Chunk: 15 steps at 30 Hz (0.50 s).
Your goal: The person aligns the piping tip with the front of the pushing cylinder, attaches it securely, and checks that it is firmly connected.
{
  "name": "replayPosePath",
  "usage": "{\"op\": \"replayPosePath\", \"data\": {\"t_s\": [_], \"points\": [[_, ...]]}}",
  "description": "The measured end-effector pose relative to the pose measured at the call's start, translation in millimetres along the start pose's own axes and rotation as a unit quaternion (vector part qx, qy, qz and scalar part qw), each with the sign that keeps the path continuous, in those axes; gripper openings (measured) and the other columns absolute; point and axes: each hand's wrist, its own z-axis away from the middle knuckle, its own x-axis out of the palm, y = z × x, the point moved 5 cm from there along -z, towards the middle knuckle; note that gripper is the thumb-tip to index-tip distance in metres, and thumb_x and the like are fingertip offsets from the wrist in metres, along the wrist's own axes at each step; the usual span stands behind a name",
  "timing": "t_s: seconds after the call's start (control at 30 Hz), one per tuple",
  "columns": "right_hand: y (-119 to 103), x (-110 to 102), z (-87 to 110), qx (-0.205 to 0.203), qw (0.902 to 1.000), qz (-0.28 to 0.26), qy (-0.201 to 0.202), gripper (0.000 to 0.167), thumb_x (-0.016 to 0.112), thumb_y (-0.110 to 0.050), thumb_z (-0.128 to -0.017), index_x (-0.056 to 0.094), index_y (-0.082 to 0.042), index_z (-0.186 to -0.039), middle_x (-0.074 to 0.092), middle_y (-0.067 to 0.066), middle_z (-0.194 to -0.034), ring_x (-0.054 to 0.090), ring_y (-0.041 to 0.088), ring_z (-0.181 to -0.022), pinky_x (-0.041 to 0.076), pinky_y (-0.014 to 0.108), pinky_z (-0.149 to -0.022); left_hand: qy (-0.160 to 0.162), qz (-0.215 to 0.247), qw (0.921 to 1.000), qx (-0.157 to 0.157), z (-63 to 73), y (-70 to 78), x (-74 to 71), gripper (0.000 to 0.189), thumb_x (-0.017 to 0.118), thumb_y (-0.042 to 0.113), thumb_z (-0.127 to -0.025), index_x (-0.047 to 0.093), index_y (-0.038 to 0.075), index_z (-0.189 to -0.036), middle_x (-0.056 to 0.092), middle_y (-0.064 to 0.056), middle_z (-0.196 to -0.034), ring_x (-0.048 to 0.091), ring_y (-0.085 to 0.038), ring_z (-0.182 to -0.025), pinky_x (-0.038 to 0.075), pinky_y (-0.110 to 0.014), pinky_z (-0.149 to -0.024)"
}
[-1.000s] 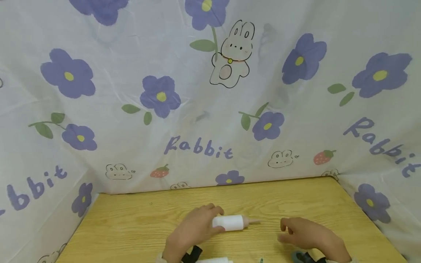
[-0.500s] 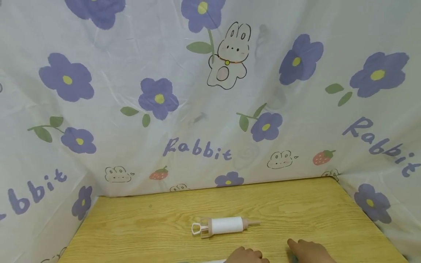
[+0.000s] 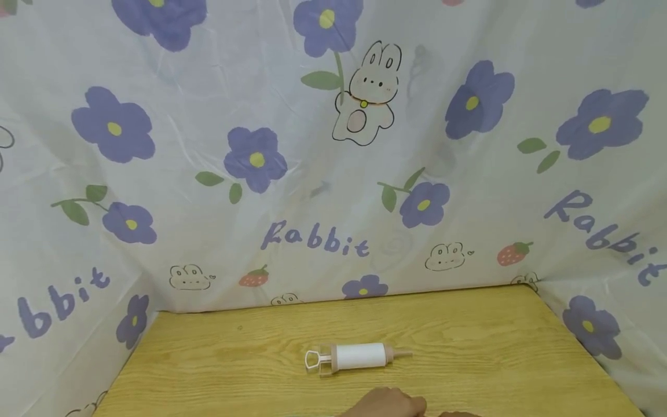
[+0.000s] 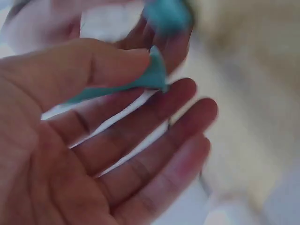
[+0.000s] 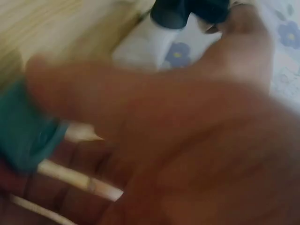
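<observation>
A white syringe [image 3: 361,355] with a pinkish-beige nozzle and collar and a ring-shaped plunger handle lies on the wooden table, apart from both hands. At the bottom edge of the head view my left hand [image 3: 388,402] shows partly, with a sliver of my right hand [image 3: 458,414] beside it. In the left wrist view my left thumb and index finger pinch a slim teal piece [image 4: 157,72] with a flared end; the other fingers stay extended. My right hand [image 5: 164,131] holds a blurred teal cup-shaped piece [image 5: 26,129] between thumb and fingers.
A wooden table [image 3: 219,359] reaches back to a white curtain [image 3: 312,191] printed with rabbits and purple flowers, which also hangs at both sides. In the right wrist view a dark green item [image 5: 171,11], too blurred to identify, is near the top.
My left hand has left the syringe, which now lies alone, and moved down and right to the bottom edge. My right hand has dropped almost out of the head view.
</observation>
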Motion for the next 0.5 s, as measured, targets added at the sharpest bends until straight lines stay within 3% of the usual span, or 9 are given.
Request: {"op": "replayPosePath", "data": {"t_s": [0.07,0.13,0.2,0.27,0.37,0.43,0.5], "points": [[5,1,-7.7,-0.018,0.9977,-0.057,-0.031,0.02,0.059,-0.036,-0.099,0.067,-0.026,-0.114,0.063,-0.018,-0.077,0.05,-0.011,-0.066,0.041,0.011,-0.055,0.012,0.047,0.9986,-0.022,11.6,-11.2,-23.4,0.009,0.065,0.028,-0.095,0.063,0.02,-0.09,0.055,0.016,-0.068,0.043,0.006,-0.057,0.038,-0.01,-0.053],[7,-13,-20.1,0.044,0.9814,-0.151,-0.111,0.017,0.057,-0.037,-0.101,0.062,-0.026,-0.113,0.059,-0.019,-0.074,0.049,-0.009,-0.061,0.043,0.015,-0.053,0.051,0.074,0.9945,-0.055,25.9,-25.8,-47.8,0.01,0.067,0.021,-0.093,0.059,0.021,-0.088,0.054,0.017,-0.07,0.044,0.004,-0.059,0.04,-0.013,-0.056],[-3,-39,-31.6,0.1,0.9683,-0.188,-0.13,0.014,0.057,-0.043,-0.1,0.059,-0.031,-0.105,0.057,-0.019,-0.075,0.051,-0.005,-0.061,0.045,0.02,-0.054,0.097,0.092,0.9869,-0.091,41.7,-40.5,-70.0,0.011,0.069,0.016,-0.092,0.06,0.022,-0.089,0.058,0.017,-0.077,0.047,0.005,-0.065,0.043,-0.015,-0.059],[-20,-74,-43.1,0.097,0.9641,-0.225,-0.102,0.016,0.058,-0.04,-0.1,0.058,-0.027,-0.109,0.059,-0.015,-0.079,0.052,-0.002,-0.065,0.046,0.021,-0.058,0.141,0.091,0.9791,-0.115,55.8,-54.7,-88.5,0.009,0.07,0.019,-0.093,0.063,0.022,-0.091,0.062,0.015,-0.082,0.05,0.004,-0.069,0.044,-0.016,-0.061],[-45,-119,-56.4,0.081,0.9687,-0.235,0.0,0.018,0.058,-0.036,-0.101,0.057,-0.025,-0.114,0.063,-0.01,-0.089,0.057,0.001,-0.075,0.049,0.023,-0.064,0.185,0.09,0.9681,-0.143,73.3,-68.8,-108.8,0.006,0.072,0.023,-0.093,0.068,0.021,-0.096,0.063,0.012,-0.089,0.051,0.003,-0.074,0.045,-0.018,-0.064],[-53,-137,-63.7,0.063,0.9717,-0.217,0.07,0.021,0.058,-0.033,-0.101,0.056,-0.024,-0.119,0.063,-0.009,-0.094,0.058,0.003,-0.079,0.05,0.024,-0.066,0.213,0.076,0.9615,-0.156,81.0,-73.0,-118.2,0.005,0.072,0.024,-0.092,0.069,0.021,-0.095,0.062,0.012,-0.089,0.051,0.001,-0.075,0.045,-0.019,-0.063],[-54,-144,-68.8,0.062,0.9679,-0.209,0.125,0.022,0.058,-0.032,-0.101,0.055,-0.023,-0.121,0.064,-0.006,-0.098,0.06,0.005,-0.083,0.052,0.025,-0.068,0.236,0.053,0.9559,-0.166,85.8,-73.6,-125.1,0.006,0.073,0.023,-0.091,0.07,0.019,-0.094,0.061,0.01,-0.087,0.05,-0.001,-0.075,0.044,-0.019,-0.062]]}}
